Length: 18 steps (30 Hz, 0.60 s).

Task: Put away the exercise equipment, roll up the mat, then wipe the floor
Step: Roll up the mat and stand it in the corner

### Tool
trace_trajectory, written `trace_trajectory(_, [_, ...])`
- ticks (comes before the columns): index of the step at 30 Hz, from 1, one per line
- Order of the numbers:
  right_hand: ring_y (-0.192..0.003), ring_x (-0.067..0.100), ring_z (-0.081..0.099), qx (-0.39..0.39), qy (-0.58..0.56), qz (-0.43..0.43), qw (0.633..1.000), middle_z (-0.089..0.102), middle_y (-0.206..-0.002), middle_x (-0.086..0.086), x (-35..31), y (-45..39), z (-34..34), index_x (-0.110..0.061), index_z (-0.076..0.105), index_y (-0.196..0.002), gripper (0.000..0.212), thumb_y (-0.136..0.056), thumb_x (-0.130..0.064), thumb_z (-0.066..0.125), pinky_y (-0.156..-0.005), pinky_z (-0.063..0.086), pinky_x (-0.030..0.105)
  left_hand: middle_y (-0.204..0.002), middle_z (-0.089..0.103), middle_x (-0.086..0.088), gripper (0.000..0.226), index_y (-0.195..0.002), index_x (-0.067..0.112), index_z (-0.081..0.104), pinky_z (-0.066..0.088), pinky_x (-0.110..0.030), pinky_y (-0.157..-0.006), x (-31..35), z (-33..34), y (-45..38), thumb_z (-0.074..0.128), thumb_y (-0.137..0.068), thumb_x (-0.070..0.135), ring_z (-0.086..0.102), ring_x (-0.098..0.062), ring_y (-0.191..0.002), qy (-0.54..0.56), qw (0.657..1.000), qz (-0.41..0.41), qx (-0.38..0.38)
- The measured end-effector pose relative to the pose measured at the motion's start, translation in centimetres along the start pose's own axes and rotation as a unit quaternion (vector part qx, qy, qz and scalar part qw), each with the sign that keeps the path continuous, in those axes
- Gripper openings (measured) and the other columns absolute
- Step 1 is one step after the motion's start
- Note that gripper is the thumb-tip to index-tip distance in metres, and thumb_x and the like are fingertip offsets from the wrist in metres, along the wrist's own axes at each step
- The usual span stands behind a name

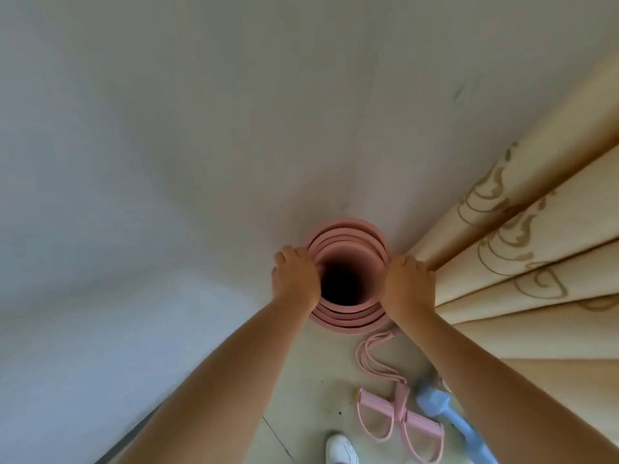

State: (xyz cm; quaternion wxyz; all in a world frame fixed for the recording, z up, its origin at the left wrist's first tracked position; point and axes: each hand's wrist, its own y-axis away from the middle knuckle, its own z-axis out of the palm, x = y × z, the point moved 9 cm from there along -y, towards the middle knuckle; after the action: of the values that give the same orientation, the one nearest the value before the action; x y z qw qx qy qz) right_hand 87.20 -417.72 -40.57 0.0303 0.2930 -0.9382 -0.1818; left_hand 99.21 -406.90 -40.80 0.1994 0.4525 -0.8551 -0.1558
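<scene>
A view from the head, looking straight down the open end of a rolled pink mat (348, 316), which stands upright against a pale wall (167, 128) in the middle of the frame. The loose spiral of layers rings a dark hollow core.

The left hand (294, 279) grips the mat's top rim from the left, fingers curled over the edge and reaching into the core. The right hand (410, 286) holds the right side, its fingers curled round the outer wall of the roll, just beside a cream curtain (522, 262) with a brown swirl pattern that fills the right of the frame.

In the lower right, on the tiled floor (301, 380), lie a pink pedal resistance band (398, 413) and, touching it, a blue dumbbell (445, 416). A white shoe (340, 448) shows at the bottom edge.

The step in hand appears to be standing the rolled mat in its place. To do it well, both hands likely need to press the coils inward so the spiral stays tight, settle the base flat, and lean it on the wall before letting go, or it may spring open.
</scene>
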Motion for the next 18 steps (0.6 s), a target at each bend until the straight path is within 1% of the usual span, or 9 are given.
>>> trace_trajectory(2, [-0.112, 0.030, 0.051, 0.006, -0.012, 0.006, 1.000, 0.054, -0.122, 0.016, 0.6, -2.3, 0.5, -0.002, 0.046, -0.120, 0.029, -0.097, -0.016, 0.035, -0.091, 0.043, 0.034, -0.133, 0.040, -0.016, 0.040, -0.132, 0.001, 0.037, 0.039, -0.033, -0.099, 0.8, 0.4, -2.2, 0.036, -0.099, 0.023, 0.039, -0.028, -0.122, 0.026, 0.999, -0.005, 0.021])
trace_trajectory(5, [-0.117, 0.032, 0.048, 0.001, 0.002, 0.008, 1.000, 0.050, -0.127, 0.018, 0.8, -4.6, -0.5, 0.000, 0.042, -0.124, 0.037, -0.098, -0.024, 0.033, -0.092, 0.042, 0.038, -0.133, 0.041, -0.016, 0.045, -0.133, 0.003, 0.036, 0.040, -0.035, -0.099, 1.3, -0.5, -4.1, 0.039, -0.098, 0.031, 0.039, -0.029, -0.122, 0.057, 0.997, -0.001, 0.049])
trace_trajectory(8, [-0.118, 0.034, 0.047, 0.011, 0.039, -0.021, 0.999, 0.047, -0.129, 0.020, -0.3, -5.0, -2.2, 0.002, 0.037, -0.128, 0.046, -0.097, -0.032, 0.034, -0.092, 0.042, 0.039, -0.134, 0.041, -0.016, 0.049, -0.136, 0.004, 0.034, 0.040, -0.036, -0.099, 1.2, -1.2, -4.1, 0.034, -0.099, 0.036, 0.040, -0.029, -0.123, 0.050, 0.997, 0.030, 0.041])
trace_trajectory(11, [-0.122, 0.033, 0.043, 0.021, 0.070, -0.083, 0.994, 0.044, -0.134, 0.019, -3.8, -2.6, -3.3, -0.001, 0.036, -0.133, 0.049, -0.096, -0.033, 0.038, -0.100, 0.039, 0.038, -0.136, 0.042, -0.015, 0.049, -0.137, 0.006, 0.033, 0.040, -0.036, -0.100, -0.9, -1.8, -1.3, 0.030, -0.100, 0.038, 0.041, -0.028, -0.123, 0.054, 0.997, 0.039, 0.039])
trace_trajectory(13, [-0.125, 0.031, 0.042, 0.017, 0.089, -0.147, 0.985, 0.044, -0.136, 0.017, -7.5, 0.1, -3.4, -0.004, 0.039, -0.133, 0.047, -0.096, -0.032, 0.037, -0.106, 0.034, 0.039, -0.142, 0.038, -0.014, 0.051, -0.144, 0.006, 0.023, 0.038, -0.036, -0.103, -3.8, -2.3, 1.6, 0.032, -0.101, 0.031, 0.039, -0.028, -0.128, 0.046, 0.998, 0.027, 0.032])
trace_trajectory(15, [-0.127, 0.032, 0.040, 0.009, 0.117, -0.215, 0.970, 0.044, -0.137, 0.017, -12.0, 3.7, -3.2, -0.005, 0.040, -0.133, 0.046, -0.097, -0.032, 0.034, -0.109, 0.029, 0.040, -0.145, 0.035, -0.014, 0.054, -0.148, 0.006, 0.015, 0.035, -0.035, -0.105, -8.5, -3.2, 5.1, 0.032, -0.101, 0.027, 0.036, -0.028, -0.131, 0.027, 0.999, 0.000, 0.036])
trace_trajectory(17, [-0.130, 0.032, 0.036, -0.002, 0.131, -0.287, 0.949, 0.041, -0.140, 0.017, -17.2, 8.2, -2.7, -0.004, 0.037, -0.135, 0.046, -0.098, -0.031, 0.031, -0.111, 0.025, 0.038, -0.147, 0.033, -0.014, 0.054, -0.147, 0.004, 0.014, 0.032, -0.034, -0.108, -14.6, -4.2, 9.4, 0.032, -0.101, 0.025, 0.031, -0.028, -0.136, -0.007, 0.998, -0.035, 0.052])
trace_trajectory(18, [-0.134, 0.030, 0.031, -0.006, 0.132, -0.323, 0.937, 0.038, -0.143, 0.016, -20.0, 10.9, -2.3, -0.004, 0.035, -0.137, 0.047, -0.099, -0.030, 0.030, -0.113, 0.021, 0.038, -0.149, 0.029, -0.014, 0.054, -0.147, 0.004, 0.014, 0.029, -0.034, -0.111, -18.1, -4.6, 12.0, 0.031, -0.101, 0.025, 0.025, -0.028, -0.140, -0.023, 0.996, -0.058, 0.062])
